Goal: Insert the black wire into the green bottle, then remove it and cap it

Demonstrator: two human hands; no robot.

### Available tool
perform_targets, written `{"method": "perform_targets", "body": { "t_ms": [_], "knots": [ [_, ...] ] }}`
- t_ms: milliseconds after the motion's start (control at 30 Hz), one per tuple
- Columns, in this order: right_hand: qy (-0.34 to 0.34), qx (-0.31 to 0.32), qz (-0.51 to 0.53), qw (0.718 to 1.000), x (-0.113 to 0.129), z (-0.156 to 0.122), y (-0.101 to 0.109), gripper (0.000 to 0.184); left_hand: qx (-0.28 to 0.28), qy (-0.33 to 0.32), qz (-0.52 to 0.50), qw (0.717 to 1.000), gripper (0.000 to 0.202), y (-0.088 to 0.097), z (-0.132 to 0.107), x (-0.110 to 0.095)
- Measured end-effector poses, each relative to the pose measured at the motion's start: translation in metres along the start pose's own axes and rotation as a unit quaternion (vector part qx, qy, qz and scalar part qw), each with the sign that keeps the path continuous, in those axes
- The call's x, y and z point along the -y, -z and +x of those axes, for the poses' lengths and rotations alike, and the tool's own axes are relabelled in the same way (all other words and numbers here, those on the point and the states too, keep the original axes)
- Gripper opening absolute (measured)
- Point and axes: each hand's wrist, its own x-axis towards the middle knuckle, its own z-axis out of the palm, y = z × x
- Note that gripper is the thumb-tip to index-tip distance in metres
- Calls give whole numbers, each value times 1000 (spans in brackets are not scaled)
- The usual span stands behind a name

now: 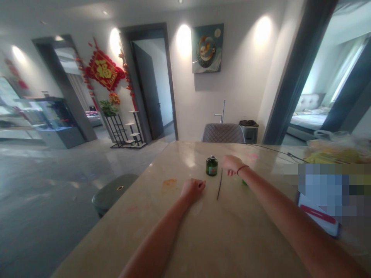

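A small dark green glass bottle (211,166) stands upright on the beige stone table (220,235). A thin dark stick (219,184) lies on the table just in front of it. My left hand (192,188) rests on the table to the left of the stick, fingers curled into a loose fist with nothing visible in them. My right hand (232,164) hovers just right of the bottle, fingers curled downward; whether they hold anything is hidden. A red band circles that wrist. Something small and green (245,182) peeks out under my right forearm.
A grey padded chair (223,133) stands at the table's far end. A green stool (114,193) sits off the left edge. Plastic bags with yellow contents (336,148) and a white card (319,218) lie at the right. An orange stain (169,182) marks the tabletop.
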Motion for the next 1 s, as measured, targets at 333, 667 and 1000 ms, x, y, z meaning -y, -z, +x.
{"method": "perform_targets", "body": {
  "t_ms": [333, 667, 1000],
  "knots": [
    [197, -196, -122, 953, 23, 10, -6, 29, -2, -3, 0, 1000, 49, 1, -1, -1],
    [231, -300, 6, 926, 18, 17, 15, 17, 2, -1, -5, 1000, 48, 3, -1, -1],
    [148, -285, 180, 930, -27, 18, 35, 20, -2, -6, -11, 1000, 48, 2, -1, -1]
  ]
}}
